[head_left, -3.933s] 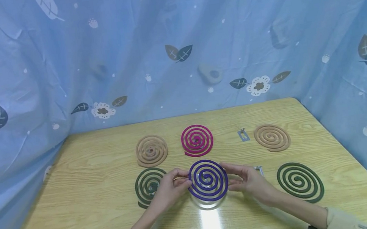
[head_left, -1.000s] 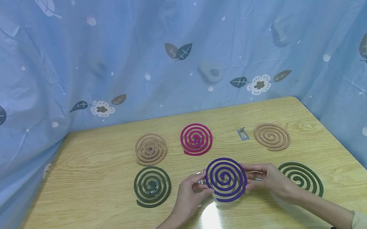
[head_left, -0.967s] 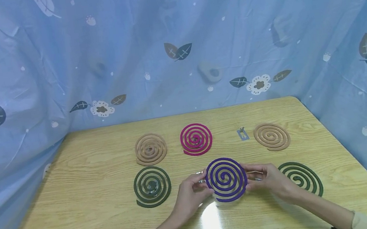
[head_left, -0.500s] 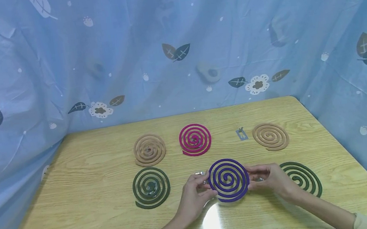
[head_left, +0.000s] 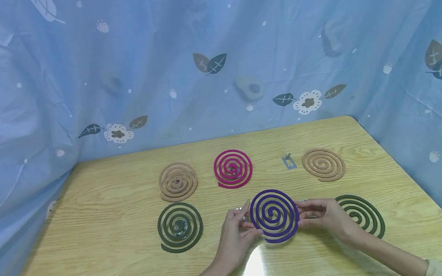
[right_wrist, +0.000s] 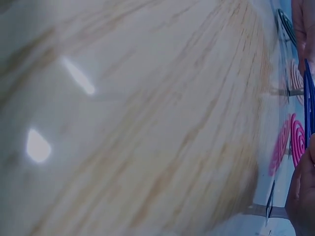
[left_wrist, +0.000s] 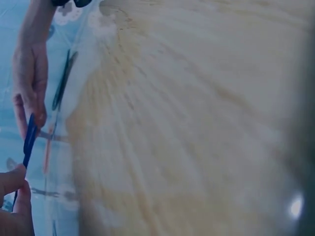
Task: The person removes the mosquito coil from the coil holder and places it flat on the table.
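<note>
Both hands hold a purple mosquito coil (head_left: 272, 212) between them, its flat face turned up toward the head camera, close over the table. The left hand (head_left: 234, 236) pinches its left edge with thumb and fingers. Opposite, the right hand (head_left: 331, 217) grips the right edge. Seen from the left wrist, the coil (left_wrist: 30, 137) is a thin blue slanted edge. Parts of small metal coil stands (head_left: 311, 215) show behind the hands. A green coil (head_left: 180, 227) rests over a metal stand to the left; another green coil (head_left: 360, 214) lies partly behind the right forearm.
Farther back are a tan coil (head_left: 178, 181) and a magenta coil (head_left: 233, 168), each over a stand. A bare metal stand (head_left: 289, 162) with a raised prong sits right of them, then another tan coil (head_left: 323, 164). A patterned blue curtain (head_left: 145, 64) surrounds the wooden table (head_left: 105, 244).
Since the earliest frame, both hands have carried the purple coil to the right, from in front of one stand to between two. Over the last half second it has barely moved.
</note>
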The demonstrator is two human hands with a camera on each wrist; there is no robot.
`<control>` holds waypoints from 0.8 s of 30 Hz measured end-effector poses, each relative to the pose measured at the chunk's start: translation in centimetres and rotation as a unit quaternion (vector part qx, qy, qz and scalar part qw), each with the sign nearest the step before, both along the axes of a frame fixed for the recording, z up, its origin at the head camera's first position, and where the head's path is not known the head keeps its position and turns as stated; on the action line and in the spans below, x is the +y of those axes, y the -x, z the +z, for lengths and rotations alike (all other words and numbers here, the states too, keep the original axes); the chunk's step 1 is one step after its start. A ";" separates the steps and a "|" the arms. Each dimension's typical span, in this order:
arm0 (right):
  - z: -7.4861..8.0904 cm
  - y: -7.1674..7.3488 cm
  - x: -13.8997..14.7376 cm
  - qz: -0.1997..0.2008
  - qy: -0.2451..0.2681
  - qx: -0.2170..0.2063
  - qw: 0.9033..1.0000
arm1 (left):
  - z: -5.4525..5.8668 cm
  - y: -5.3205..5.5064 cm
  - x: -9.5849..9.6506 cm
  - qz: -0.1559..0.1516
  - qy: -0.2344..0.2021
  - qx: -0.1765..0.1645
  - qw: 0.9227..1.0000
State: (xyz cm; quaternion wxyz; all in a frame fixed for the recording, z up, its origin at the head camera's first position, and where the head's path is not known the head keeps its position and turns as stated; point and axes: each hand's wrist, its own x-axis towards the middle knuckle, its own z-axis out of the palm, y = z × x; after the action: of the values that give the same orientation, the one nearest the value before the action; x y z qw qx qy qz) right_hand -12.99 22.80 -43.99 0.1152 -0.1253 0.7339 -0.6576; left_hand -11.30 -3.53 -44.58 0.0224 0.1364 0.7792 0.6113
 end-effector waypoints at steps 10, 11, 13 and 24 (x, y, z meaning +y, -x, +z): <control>-0.1 -0.3 -0.1 0.004 0.003 -0.018 1.000 | -0.4 0.0 -0.4 -0.010 -0.008 0.008 1.000; -0.2 -0.4 -0.2 0.004 0.000 -0.020 1.000 | -0.4 0.0 -0.5 -0.010 -0.010 0.002 1.000; -0.2 -0.4 -0.2 0.001 -0.007 -0.022 1.000 | -0.5 0.1 -0.6 -0.009 -0.010 -0.012 1.000; -0.3 -0.5 0.0 -0.006 -0.017 -0.052 0.998 | -0.2 0.4 -0.8 -0.021 -0.006 -0.053 0.998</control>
State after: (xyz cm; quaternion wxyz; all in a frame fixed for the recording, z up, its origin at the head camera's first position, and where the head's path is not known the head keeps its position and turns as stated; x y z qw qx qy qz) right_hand -12.49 22.76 -44.30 0.1515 -0.0844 0.7387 -0.6513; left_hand -11.69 -4.29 -44.83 0.0754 0.1200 0.7701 0.6220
